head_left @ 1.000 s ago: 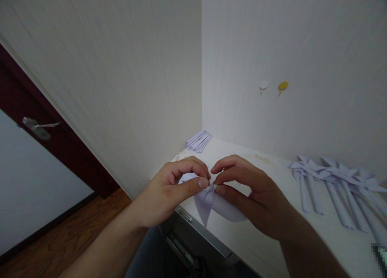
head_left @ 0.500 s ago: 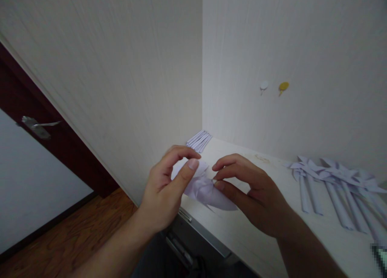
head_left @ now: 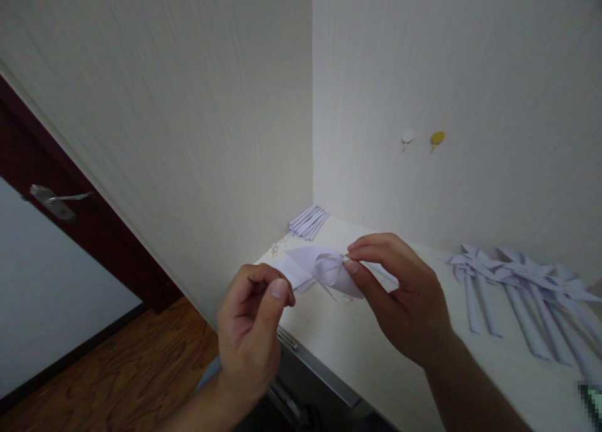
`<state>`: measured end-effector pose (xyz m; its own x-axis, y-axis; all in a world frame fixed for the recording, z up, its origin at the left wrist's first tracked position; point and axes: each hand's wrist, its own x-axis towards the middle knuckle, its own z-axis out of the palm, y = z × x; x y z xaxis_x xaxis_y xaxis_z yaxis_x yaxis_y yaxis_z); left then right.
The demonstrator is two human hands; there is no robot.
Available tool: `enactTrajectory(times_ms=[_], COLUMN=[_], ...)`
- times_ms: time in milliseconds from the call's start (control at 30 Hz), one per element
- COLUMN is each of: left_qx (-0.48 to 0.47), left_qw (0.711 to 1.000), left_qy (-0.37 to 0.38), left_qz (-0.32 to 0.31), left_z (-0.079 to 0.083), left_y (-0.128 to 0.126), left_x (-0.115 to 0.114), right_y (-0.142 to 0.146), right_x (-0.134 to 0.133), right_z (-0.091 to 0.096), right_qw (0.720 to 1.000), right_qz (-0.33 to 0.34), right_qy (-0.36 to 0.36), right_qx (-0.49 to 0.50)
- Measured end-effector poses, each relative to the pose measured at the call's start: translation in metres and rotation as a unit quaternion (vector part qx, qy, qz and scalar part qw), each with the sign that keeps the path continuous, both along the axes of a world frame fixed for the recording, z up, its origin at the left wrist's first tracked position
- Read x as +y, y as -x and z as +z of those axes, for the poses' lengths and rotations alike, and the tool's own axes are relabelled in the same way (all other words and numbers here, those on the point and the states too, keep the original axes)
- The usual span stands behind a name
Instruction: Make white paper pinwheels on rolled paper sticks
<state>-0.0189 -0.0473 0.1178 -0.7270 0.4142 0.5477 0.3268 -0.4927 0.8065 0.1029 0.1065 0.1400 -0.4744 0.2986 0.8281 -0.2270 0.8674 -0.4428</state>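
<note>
A white folded paper pinwheel [head_left: 329, 270] is held up over the desk, its blades curled in toward the middle. Thumb and fingertips of my right hand [head_left: 399, 294] pinch it at the centre, on its right side. My left hand [head_left: 256, 322] is just left of the pinwheel, fingers curled in and thumb against them. Whatever those fingers may hold is hidden. Finished-looking paper pinwheels [head_left: 522, 272] on rolled paper sticks lie in a row on the right of the desk.
A bundle of thin rolled paper sticks [head_left: 308, 222] lies in the back corner of the white desk [head_left: 329, 338]. Small pieces [head_left: 275, 250] lie near the left wall. One white hook [head_left: 407, 136] and one yellow hook [head_left: 438, 138] are on the wall. A door handle [head_left: 59, 200] shows at left.
My left hand has drawn back left and down from the pinwheel, its fingers curling closed. My right hand keeps its pinch and has lifted the pinwheel slightly, shifting it right.
</note>
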Motion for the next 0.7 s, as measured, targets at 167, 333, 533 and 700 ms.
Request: enactTrajectory(times_ms=[167, 333, 533, 700], left_qx=[-0.063, -0.128, -0.242, -0.215], left_qw=[0.989, 0.975, 0.956, 0.963], left_qy=[0.102, 0.128, 0.072, 0.102], left_qz=[-0.088, -0.129, -0.148, -0.127], left_z=[-0.009, -0.019, -0.024, -0.021], left_y=[0.001, -0.006, -0.019, -0.019], left_x=[0.017, 0.03, 0.033, 0.034], right_y=[0.0, 0.0, 0.001, 0.001], right_x=[-0.001, -0.003, -0.002, -0.003], right_z=[0.0, -0.001, -0.002, -0.001], right_qw=[1.0, 1.0, 1.0, 0.999], right_qz=[-0.011, -0.011, -0.011, -0.009], right_qy=[0.0, 0.0, -0.014, -0.036], right_qx=[0.011, 0.017, 0.014, 0.01])
